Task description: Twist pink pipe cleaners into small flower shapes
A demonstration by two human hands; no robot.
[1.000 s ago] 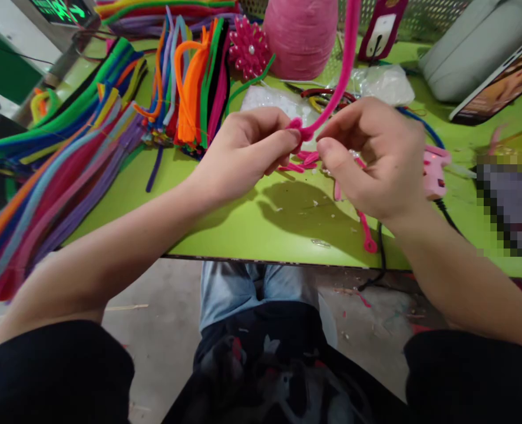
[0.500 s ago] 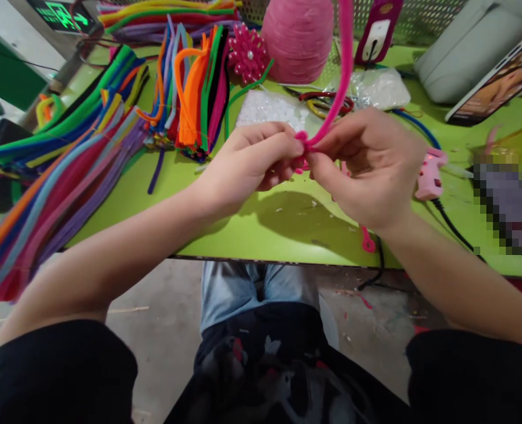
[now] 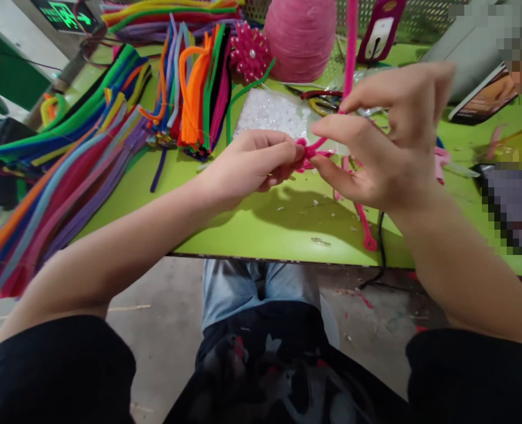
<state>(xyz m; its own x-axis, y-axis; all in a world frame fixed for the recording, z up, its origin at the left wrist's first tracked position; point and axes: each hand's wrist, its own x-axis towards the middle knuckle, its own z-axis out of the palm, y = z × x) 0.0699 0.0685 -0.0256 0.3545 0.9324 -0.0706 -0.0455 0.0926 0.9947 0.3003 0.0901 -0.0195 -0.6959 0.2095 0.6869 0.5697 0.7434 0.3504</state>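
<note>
My left hand (image 3: 250, 162) pinches a small twisted cluster of bright pink pipe cleaner (image 3: 306, 154) between thumb and fingers, just above the table. From that cluster a long pink stem (image 3: 350, 56) rises past my right hand (image 3: 387, 138) and out of the top of the view. The fingers of my right hand rest along this stem, with the index fingertip against it. The right thumb is apart from the index finger, near the cluster. Below the right hand lies a pink strip with a looped end (image 3: 369, 240).
Bundles of coloured pipe cleaners (image 3: 194, 94) cover the green table's left side. Behind the hands are a bag of white beads (image 3: 270, 112), a pink beaded flower (image 3: 250, 52), a pink spool (image 3: 300, 41) and pliers (image 3: 320, 103). A blurred dark device (image 3: 515, 203) lies right.
My right hand has risen and moved right from its pinch at the cluster, its fingers spreading along the stem. The left hand keeps its pinch in nearly the same place.
</note>
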